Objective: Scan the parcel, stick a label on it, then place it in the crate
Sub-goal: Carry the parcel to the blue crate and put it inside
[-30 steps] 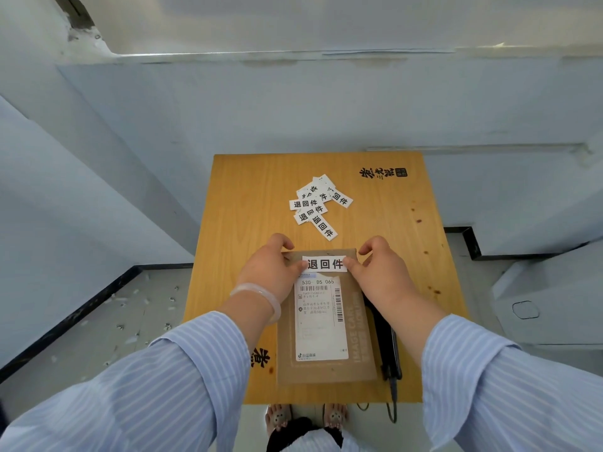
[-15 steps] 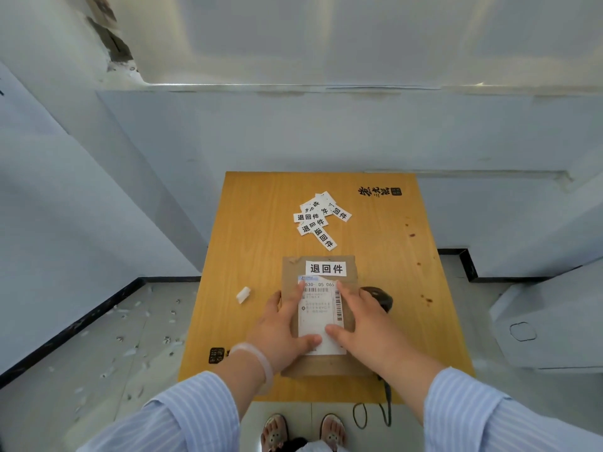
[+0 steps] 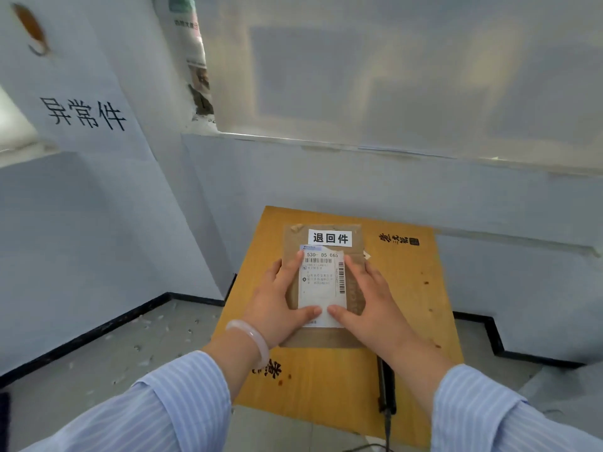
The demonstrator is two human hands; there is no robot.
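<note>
The parcel [image 3: 295, 246] is a flat brown envelope with a white shipping label [image 3: 321, 288] on its face. A white sticker with three black characters [image 3: 330, 238] is stuck near its top edge. My left hand [image 3: 277, 308] grips the parcel's left side and my right hand [image 3: 375, 311] its right side. Both thumbs rest on the shipping label's lower edge. The parcel appears lifted off the wooden table [image 3: 408, 288]. No crate is in view.
A black scanner [image 3: 386, 386] with a cable lies at the table's near right edge, under my right forearm. A bit of a loose sticker [image 3: 367, 255] peeks out behind the parcel. Blue-white walls enclose the table at the back and left; grey floor lies to the left.
Both hands slid from the top sticker to the parcel's sides and took hold. The parcel now covers the loose sticker pile. The view swung left.
</note>
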